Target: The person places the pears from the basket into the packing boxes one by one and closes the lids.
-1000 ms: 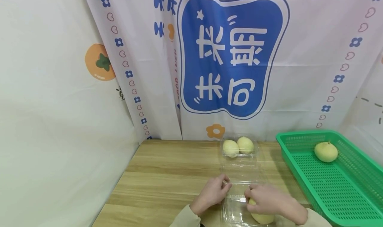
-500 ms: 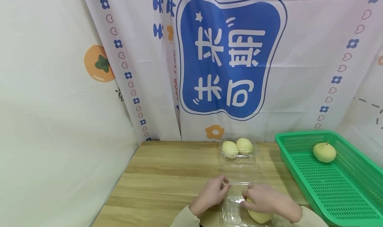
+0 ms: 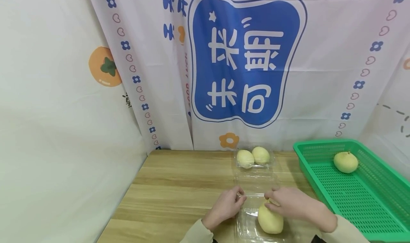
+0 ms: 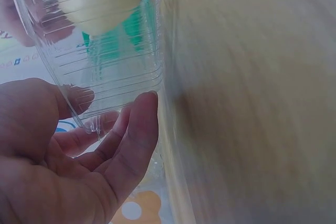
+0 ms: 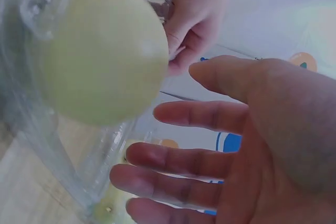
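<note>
pear just below right hand

Four pale yellow fruits are showing: two at centre, one at bottom centre, one at right. Two clear plastic clamshell boxes, one green basket and two hands are showing.

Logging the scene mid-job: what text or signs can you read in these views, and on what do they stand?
"未来可期", white characters on the blue panel of the backdrop curtain, mirrored in the head view.
Blue characters at the curtain's top: cut off, unreadable.
Small dark vertical print by the panel's left edge: too small to read.
Clear plastic box, green basket, fruit: no text seen.
</note>
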`<state>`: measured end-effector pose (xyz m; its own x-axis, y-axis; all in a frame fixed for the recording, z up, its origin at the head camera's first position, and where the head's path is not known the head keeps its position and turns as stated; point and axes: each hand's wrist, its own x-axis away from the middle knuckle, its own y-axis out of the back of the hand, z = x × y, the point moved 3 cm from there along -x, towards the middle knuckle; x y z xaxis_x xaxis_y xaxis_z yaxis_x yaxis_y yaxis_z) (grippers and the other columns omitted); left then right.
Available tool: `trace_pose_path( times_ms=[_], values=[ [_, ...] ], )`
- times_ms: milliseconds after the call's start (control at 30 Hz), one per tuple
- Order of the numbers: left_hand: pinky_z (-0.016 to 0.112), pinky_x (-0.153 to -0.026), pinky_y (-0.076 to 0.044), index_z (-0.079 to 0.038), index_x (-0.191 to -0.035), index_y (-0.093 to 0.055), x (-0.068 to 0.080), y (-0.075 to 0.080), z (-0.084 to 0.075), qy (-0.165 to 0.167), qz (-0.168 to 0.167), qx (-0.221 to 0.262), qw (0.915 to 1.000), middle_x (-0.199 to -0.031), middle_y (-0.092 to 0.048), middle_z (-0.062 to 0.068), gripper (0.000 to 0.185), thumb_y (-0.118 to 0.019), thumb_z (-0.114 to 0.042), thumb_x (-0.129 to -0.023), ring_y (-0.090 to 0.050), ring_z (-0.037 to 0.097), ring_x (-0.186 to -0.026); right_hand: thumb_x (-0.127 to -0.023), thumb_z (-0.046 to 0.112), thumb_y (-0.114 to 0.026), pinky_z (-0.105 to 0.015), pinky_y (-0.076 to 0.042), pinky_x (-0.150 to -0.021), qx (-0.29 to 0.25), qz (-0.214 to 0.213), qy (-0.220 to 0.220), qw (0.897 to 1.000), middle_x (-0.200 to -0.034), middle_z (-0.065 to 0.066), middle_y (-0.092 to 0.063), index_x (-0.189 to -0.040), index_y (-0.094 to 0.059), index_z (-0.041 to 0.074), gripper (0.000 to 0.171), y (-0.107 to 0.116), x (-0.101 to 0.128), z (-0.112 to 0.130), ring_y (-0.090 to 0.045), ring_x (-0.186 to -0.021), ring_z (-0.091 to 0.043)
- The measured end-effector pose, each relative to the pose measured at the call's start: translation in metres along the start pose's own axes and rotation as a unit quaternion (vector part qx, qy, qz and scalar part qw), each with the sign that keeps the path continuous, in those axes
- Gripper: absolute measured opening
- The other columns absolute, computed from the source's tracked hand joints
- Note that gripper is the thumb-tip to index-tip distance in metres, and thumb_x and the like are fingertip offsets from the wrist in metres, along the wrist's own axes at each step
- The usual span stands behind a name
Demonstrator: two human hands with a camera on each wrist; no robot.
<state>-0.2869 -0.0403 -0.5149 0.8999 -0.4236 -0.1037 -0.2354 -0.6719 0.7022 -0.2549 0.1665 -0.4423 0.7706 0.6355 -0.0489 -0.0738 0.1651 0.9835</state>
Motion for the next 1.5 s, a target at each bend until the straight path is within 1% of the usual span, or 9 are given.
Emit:
trace_pose_path(
  times_ms=[233,400,533,700,867,967,1200,1333,1500],
  values=[
    [0.016,-0.033,-0.037,-0.004,-0.111,-0.062,0.000,0.001,-0.001,-0.008,-0.005,-0.009,0.9999,-0.059,-0.056,-0.011,0.022,-0.058,-0.022,-0.099,-0.043,0.000,-0.034,-0.094,0.039,-0.062,-0.022,-0.044,-0.053,-0.017,0.022,-0.019,0.999,-0.090,0.009,-0.062,-0.097,-0.066,0.022,0.018,0.011,0.005,-0.004,-0.050,-0.066,0.002],
    [0.017,-0.033,-0.038,-0.005,-0.111,-0.061,0.000,0.001,-0.001,-0.004,-0.004,-0.009,0.9999,-0.061,-0.057,-0.010,0.022,-0.058,-0.023,-0.099,-0.044,0.000,-0.035,-0.094,0.037,-0.063,-0.022,-0.042,-0.051,-0.016,0.021,-0.010,1.000,-0.083,0.010,-0.059,-0.094,-0.065,0.022,0.016,0.021,0.009,-0.010,-0.050,-0.064,0.001],
    [0.017,-0.033,-0.038,-0.006,-0.110,-0.061,0.001,0.001,0.000,-0.001,-0.003,-0.008,1.0000,-0.061,-0.058,-0.010,0.022,-0.059,-0.024,-0.098,-0.044,0.000,-0.035,-0.094,0.036,-0.063,-0.023,-0.042,-0.052,-0.015,0.028,-0.022,0.999,-0.082,0.012,-0.057,-0.091,-0.062,0.024,0.012,0.028,0.012,-0.015,-0.048,-0.065,0.001],
    [0.017,-0.033,-0.039,-0.006,-0.111,-0.062,0.001,0.001,0.000,-0.001,-0.003,-0.009,0.9999,-0.062,-0.058,-0.010,0.022,-0.058,-0.024,-0.099,-0.044,0.000,-0.035,-0.095,0.036,-0.061,-0.023,-0.042,-0.054,-0.015,0.029,-0.029,0.999,-0.082,0.012,-0.056,-0.092,-0.062,0.024,0.012,0.036,0.015,-0.022,-0.047,-0.066,0.001],
    [0.017,-0.033,-0.039,-0.007,-0.111,-0.062,0.000,0.001,0.000,0.002,-0.004,-0.007,1.0000,-0.064,-0.060,-0.009,0.022,-0.058,-0.024,-0.099,-0.044,0.000,-0.035,-0.095,0.038,-0.061,-0.022,-0.042,-0.055,-0.033,0.033,-0.032,0.998,-0.081,0.013,-0.056,-0.096,-0.064,0.023,0.015,0.044,0.015,-0.030,-0.046,-0.066,0.003],
    [0.017,-0.034,-0.039,-0.007,-0.110,-0.062,0.001,0.001,0.000,0.002,-0.006,-0.007,1.0000,-0.064,-0.060,-0.008,0.021,-0.059,-0.023,-0.098,-0.045,0.000,-0.036,-0.096,0.037,-0.061,-0.023,-0.042,-0.055,-0.037,0.032,-0.037,0.998,-0.083,0.011,-0.058,-0.097,-0.065,0.021,0.017,0.049,0.015,-0.036,-0.047,-0.067,0.001],
    [0.017,-0.034,-0.039,-0.007,-0.109,-0.062,0.001,0.000,0.000,0.005,-0.005,-0.009,0.9999,-0.063,-0.058,-0.010,0.021,-0.060,-0.024,-0.098,-0.045,0.001,-0.037,-0.095,0.035,-0.062,-0.024,-0.048,-0.059,-0.028,0.025,-0.051,0.998,-0.093,0.005,-0.064,-0.104,-0.067,0.015,0.023,0.053,0.016,-0.048,-0.056,-0.073,-0.002],
    [0.016,-0.034,-0.038,-0.007,-0.110,-0.062,0.001,0.001,0.000,0.007,-0.006,-0.011,0.9999,-0.062,-0.056,-0.010,0.021,-0.059,-0.024,-0.098,-0.045,0.002,-0.038,-0.095,0.033,-0.062,-0.024,-0.047,-0.058,-0.019,0.013,-0.055,0.998,-0.092,0.005,-0.063,-0.105,-0.067,0.015,0.021,0.054,0.016,-0.053,-0.054,-0.072,-0.001],
    [0.016,-0.034,-0.037,-0.007,-0.109,-0.062,0.001,0.002,-0.001,0.007,-0.005,-0.007,0.9999,-0.060,-0.055,-0.011,0.020,-0.059,-0.024,-0.098,-0.045,0.002,-0.038,-0.095,0.031,-0.063,-0.024,-0.048,-0.058,0.000,-0.017,-0.064,0.998,-0.093,0.003,-0.062,-0.104,-0.066,0.015,0.019,0.059,0.017,-0.060,-0.055,-0.073,-0.003]
  ],
)
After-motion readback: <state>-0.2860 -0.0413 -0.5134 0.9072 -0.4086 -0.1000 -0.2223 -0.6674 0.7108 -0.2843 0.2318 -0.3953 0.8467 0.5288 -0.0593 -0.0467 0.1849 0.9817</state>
